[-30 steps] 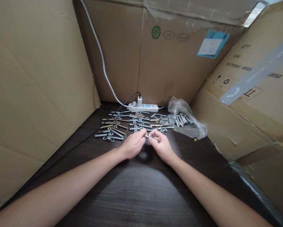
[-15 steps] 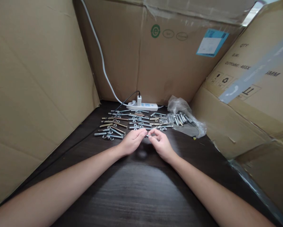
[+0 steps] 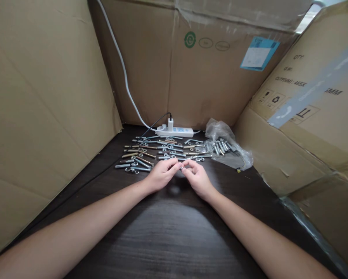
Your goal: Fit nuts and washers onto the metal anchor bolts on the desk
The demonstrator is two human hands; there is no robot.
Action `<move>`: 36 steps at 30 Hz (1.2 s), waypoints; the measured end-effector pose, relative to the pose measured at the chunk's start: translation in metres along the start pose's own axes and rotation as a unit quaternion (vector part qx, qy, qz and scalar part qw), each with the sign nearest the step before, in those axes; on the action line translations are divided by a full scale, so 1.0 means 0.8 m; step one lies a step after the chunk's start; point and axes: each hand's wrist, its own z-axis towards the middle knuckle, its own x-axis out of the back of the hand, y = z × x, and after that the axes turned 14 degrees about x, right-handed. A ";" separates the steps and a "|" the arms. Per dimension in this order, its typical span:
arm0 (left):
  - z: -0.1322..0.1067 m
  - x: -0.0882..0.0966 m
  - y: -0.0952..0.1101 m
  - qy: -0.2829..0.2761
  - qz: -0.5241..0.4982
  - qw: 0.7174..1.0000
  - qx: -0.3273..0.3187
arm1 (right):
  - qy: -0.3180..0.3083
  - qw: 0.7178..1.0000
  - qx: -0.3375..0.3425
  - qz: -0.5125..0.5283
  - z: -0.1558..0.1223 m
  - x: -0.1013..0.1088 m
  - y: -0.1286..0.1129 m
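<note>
My left hand [image 3: 161, 174] and my right hand [image 3: 198, 179] meet above the dark table, fingertips almost touching. Between them shows a small shiny metal piece [image 3: 182, 168], pinched by both thumbs and forefingers. Mostly covered by the fingers, it is too small for me to tell its kind. Just beyond the hands lie rows of metal bolts [image 3: 170, 158], silver and brass-coloured, with loose nuts and washers [image 3: 198, 159] among them. More bolts and sleeves [image 3: 140, 169] lie to the left of my left hand.
A clear plastic bag [image 3: 240, 154] with several bolts [image 3: 221, 147] lies at the right. Behind the rows stands a white power strip [image 3: 179, 132] with a plugged-in adapter. A black cable [image 3: 104, 170] crosses the table's left side. Cardboard boxes [image 3: 144, 62] wall in three sides.
The fingertips have drawn closer together, and less of the metal piece shows between them. My left fingers have shifted slightly around it. The view has moved a little.
</note>
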 end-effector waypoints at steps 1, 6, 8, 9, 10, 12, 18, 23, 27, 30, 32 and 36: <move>0.000 0.000 -0.001 0.000 0.004 1.000 0.004 | 0.001 1.000 0.001 0.001 0.000 0.000 0.000; 0.001 -0.001 -0.004 -0.019 0.022 1.000 -0.007 | 0.003 1.000 0.003 0.008 -0.001 -0.001 0.000; 0.001 -0.001 -0.005 -0.026 0.018 0.999 -0.019 | -0.001 1.000 0.005 0.006 -0.001 -0.001 0.000; 0.000 -0.001 -0.004 -0.027 0.017 0.999 -0.021 | -0.003 1.000 0.007 0.004 -0.001 -0.001 0.001; 0.000 -0.001 -0.004 -0.027 0.018 0.999 -0.021 | -0.004 1.000 0.009 0.001 -0.001 0.000 0.001; 0.000 -0.001 -0.004 -0.025 0.020 0.999 -0.021 | -0.006 1.000 0.011 -0.006 -0.001 0.000 0.001; 0.002 -0.002 -0.006 -0.027 0.025 0.999 -0.018 | -0.007 1.000 0.012 -0.013 -0.001 -0.001 0.001; 0.001 -0.002 -0.006 -0.026 0.044 0.999 -0.008 | -0.004 1.000 0.011 -0.016 -0.001 -0.001 -0.001; -0.001 -0.003 -0.005 -0.011 0.065 0.998 -0.017 | 0.001 1.000 0.005 -0.008 -0.001 -0.001 -0.001; -0.004 -0.003 -0.002 0.001 0.069 0.998 -0.016 | -0.001 1.000 0.003 -0.002 -0.001 0.000 0.002; -0.005 -0.003 0.000 0.007 0.064 0.998 -0.012 | 0.000 1.000 0.000 -0.003 -0.001 0.000 0.004; -0.006 -0.003 0.003 0.008 0.052 0.999 -0.012 | 0.006 1.000 0.005 -0.013 0.000 0.001 0.007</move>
